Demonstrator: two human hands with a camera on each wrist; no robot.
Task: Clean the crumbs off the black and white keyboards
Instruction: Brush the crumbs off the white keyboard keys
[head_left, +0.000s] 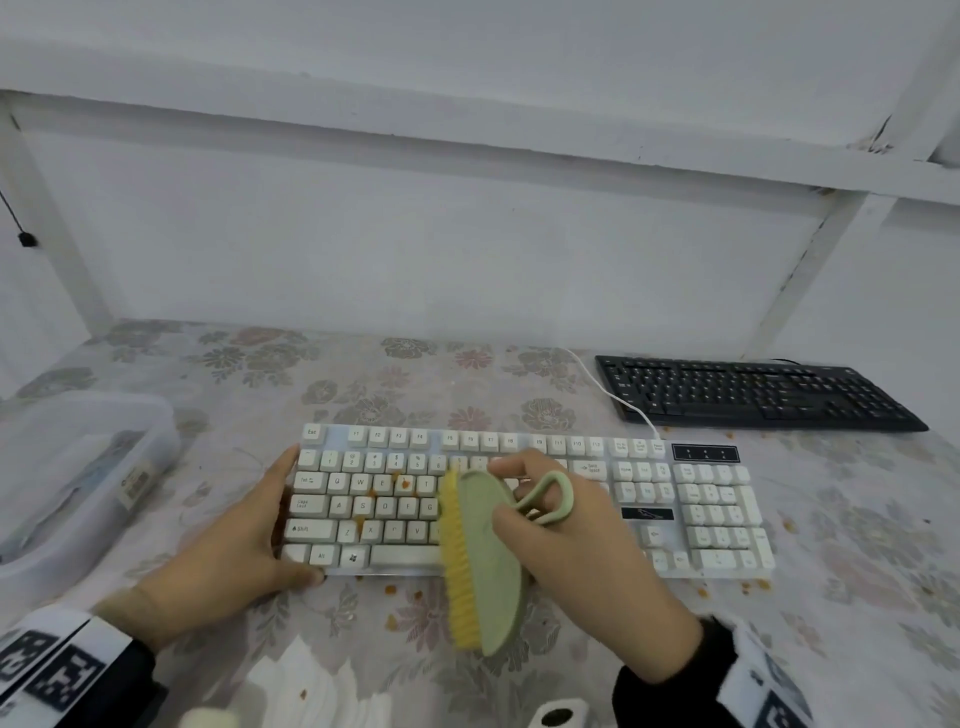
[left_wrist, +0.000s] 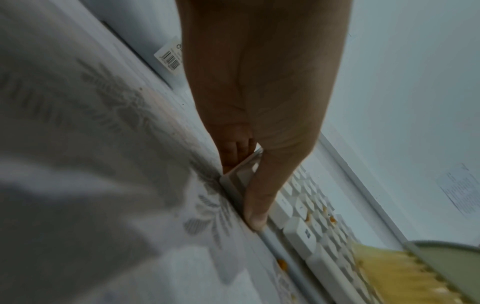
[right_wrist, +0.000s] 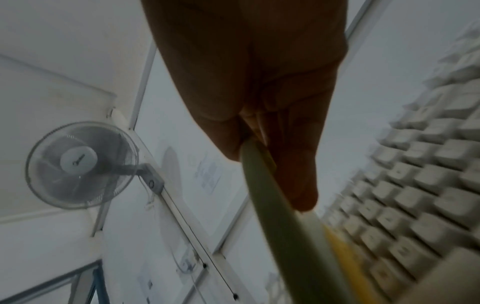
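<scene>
Right hand (head_left: 576, 540) grips the sage-green oval scrubbing brush with yellow bristles (head_left: 480, 561), fingers curled round its looped handle, bristles facing left over the middle of the white full-size keyboard (head_left: 530, 499). Left hand (head_left: 228, 545) pinches that keyboard's left end, thumb along the front edge, fingers behind the corner. Orange crumbs (head_left: 402, 483) sit among the letter keys; more lie on the floral tablecloth (head_left: 415, 374) in front. Risk: a hard sweep may drive crumbs between keys, or scatter them toward the black keyboard (head_left: 753, 392), which lies well apart at the far right. The translucent plastic bin (head_left: 156, 415) at left holds indistinct items that cannot be identified
</scene>
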